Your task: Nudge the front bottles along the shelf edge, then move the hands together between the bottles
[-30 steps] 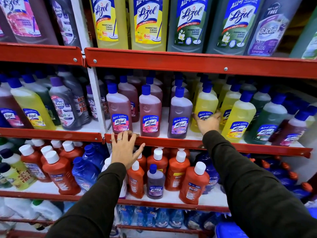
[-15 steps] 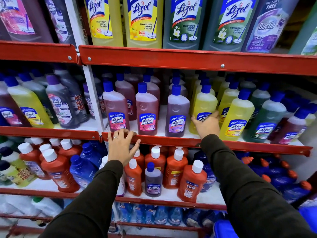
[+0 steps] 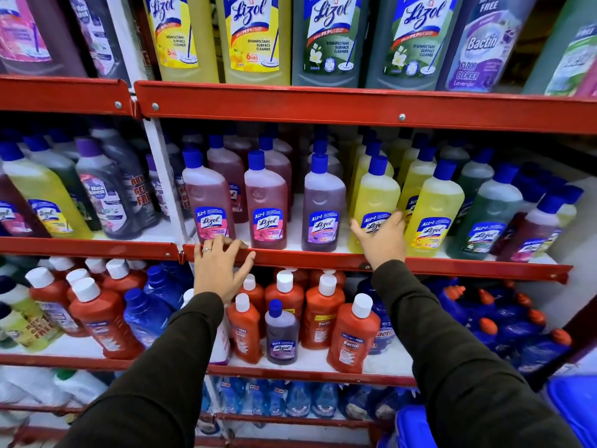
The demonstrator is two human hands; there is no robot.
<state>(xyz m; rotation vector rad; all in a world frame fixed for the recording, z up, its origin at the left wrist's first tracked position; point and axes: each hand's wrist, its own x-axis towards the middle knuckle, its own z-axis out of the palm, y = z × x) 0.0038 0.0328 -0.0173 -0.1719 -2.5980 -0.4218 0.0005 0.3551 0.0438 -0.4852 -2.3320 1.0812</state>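
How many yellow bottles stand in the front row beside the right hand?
2: one yellow bottle under the right hand, another just right of it. More stand behind, partly hidden.

Bright even light, edges bowed, soft
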